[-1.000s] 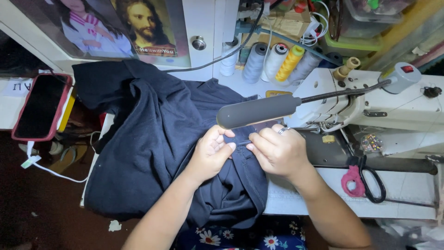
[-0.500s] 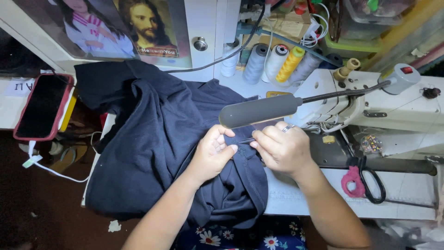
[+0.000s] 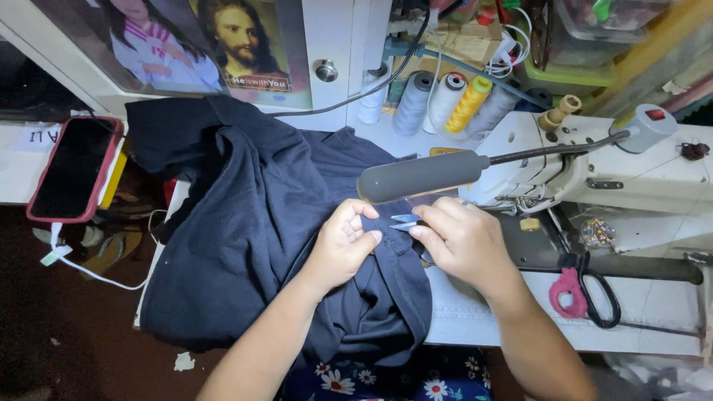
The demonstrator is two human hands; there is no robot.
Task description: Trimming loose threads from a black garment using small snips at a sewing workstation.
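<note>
dark navy garment [image 3: 252,245] lies heaped across the sewing table [image 3: 475,327], its seamed edge drawn up just in front of the white sewing machine [image 3: 594,171]. the left hand [image 3: 343,245] pinches a fold of the fabric while the right hand [image 3: 464,241] grips small thread snips [image 3: 405,220], blades touching the cloth. trimming looks under way, not finished, and the pink-handled scissors [image 3: 583,289] lie unused. against half a second ago, the snips' blades now show between the hands and the fingers sit closer together.
</note>
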